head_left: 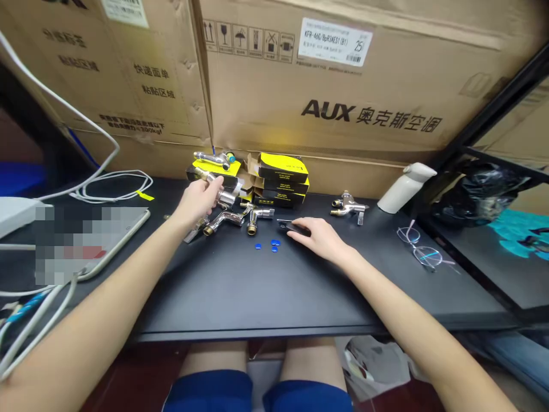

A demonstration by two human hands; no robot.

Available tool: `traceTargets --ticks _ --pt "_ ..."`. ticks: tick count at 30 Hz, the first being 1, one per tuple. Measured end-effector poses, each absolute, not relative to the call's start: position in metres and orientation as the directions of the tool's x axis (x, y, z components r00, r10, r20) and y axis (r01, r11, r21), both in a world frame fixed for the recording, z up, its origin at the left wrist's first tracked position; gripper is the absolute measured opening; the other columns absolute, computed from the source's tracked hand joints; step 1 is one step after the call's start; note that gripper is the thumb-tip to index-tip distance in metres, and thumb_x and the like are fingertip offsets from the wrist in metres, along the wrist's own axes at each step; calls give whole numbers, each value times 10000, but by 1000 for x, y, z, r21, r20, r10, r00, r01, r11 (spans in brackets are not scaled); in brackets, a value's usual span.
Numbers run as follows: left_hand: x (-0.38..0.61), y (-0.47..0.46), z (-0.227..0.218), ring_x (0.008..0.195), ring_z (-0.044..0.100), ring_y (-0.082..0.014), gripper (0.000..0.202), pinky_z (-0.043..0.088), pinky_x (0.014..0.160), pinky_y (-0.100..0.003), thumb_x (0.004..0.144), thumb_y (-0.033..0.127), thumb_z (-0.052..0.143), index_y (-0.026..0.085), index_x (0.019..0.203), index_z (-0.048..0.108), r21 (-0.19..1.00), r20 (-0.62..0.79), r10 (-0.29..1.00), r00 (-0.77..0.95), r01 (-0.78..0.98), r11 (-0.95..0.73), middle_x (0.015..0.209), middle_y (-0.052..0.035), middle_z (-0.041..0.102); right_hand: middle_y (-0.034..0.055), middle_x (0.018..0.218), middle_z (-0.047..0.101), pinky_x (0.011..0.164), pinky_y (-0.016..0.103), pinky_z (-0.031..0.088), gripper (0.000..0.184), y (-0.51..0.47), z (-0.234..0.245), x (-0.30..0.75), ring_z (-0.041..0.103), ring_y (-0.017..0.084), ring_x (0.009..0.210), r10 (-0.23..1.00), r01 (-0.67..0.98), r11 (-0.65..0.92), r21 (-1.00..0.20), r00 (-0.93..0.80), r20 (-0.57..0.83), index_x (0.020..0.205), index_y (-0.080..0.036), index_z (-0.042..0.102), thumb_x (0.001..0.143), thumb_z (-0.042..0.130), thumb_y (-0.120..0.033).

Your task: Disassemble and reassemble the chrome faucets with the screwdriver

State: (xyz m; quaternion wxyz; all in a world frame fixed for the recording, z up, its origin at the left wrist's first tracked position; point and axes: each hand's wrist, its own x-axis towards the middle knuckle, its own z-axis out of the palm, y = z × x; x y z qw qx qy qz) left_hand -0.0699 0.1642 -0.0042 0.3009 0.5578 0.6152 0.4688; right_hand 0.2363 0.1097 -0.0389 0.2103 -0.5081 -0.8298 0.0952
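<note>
My left hand (199, 200) is closed round a chrome faucet (227, 196), held above other faucets on the black table (240, 292). Just beneath and beside it lie more chrome faucets, among them one with a brass-coloured threaded end (259, 217). My right hand (319, 236) rests low at the table with its fingers round a small black tool (295, 228); a thin metal shaft points left from it, and its exact kind is unclear. Several small blue caps (275, 246) lie left of that hand. Behind, another faucet (214, 160) lies on a yellow-and-black box (234, 169).
Stacked yellow-and-black boxes (283, 177) stand against large cardboard cartons (364, 86). To the right are a separate faucet (349, 207), a white bottle (405, 186) and eyeglasses (422, 252). A tablet-like device (124, 240) and white cables (111, 189) occupy the left.
</note>
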Motion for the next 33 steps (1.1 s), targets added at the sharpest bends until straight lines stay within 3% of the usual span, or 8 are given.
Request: traceTargets --ticks 6,13,19,23,27,30,33 --pt "-80 170 -10 692 648 -190 405 452 479 -233 767 447 710 166 1017 557 888 179 956 -231 456 -56 857 -84 700 90 965 665 763 335 479 326 112 -41 236 618 210 844 870 805 490 -333 -427 247 1115 -175 703 886 638 -398" --pt "-90 171 -10 710 623 -153 523 473 604 -229 779 421 743 150 1147 489 841 229 947 -225 536 -76 761 0 707 93 966 647 814 354 498 289 114 -42 236 613 210 885 838 738 546 -398 -472 274 1089 -158 702 885 640 -353" --pt "-89 170 -10 764 643 -160 591 511 584 -249 772 342 748 172 1241 431 844 153 980 -128 533 -62 1144 -87 668 81 956 655 787 338 501 283 118 -47 236 603 177 799 815 688 576 -441 -445 371 1063 -162 694 875 642 -368" --pt "-88 169 -9 813 676 -220 515 506 688 -311 796 437 682 193 1203 483 616 263 960 -99 782 -89 1102 -85 710 74 954 660 774 339 509 274 128 -42 246 608 157 713 818 693 518 -502 -230 527 1031 -173 687 882 603 -387" --pt "-87 164 -6 991 655 -378 451 485 738 -418 869 509 535 192 1189 534 341 267 960 -82 940 -14 1085 -164 710 112 1059 651 868 388 518 247 150 -32 283 629 208 874 743 827 326 -457 75 665 1037 -158 681 852 553 -260" --pt "-85 159 -5 969 649 -425 420 471 715 -447 909 502 446 169 1125 583 217 278 958 -71 976 10 1070 -211 691 162 1185 607 974 400 484 366 167 -30 320 595 254 1089 727 918 125 -377 174 664 1105 -135 671 768 529 -139" --pt "-81 153 -4 943 651 -406 410 459 705 -426 928 482 416 157 1115 581 135 352 936 -24 990 -26 1071 -194 684 174 1145 640 946 453 496 370 177 -36 349 605 282 1070 753 932 59 -357 193 629 1072 -126 686 731 543 -134"
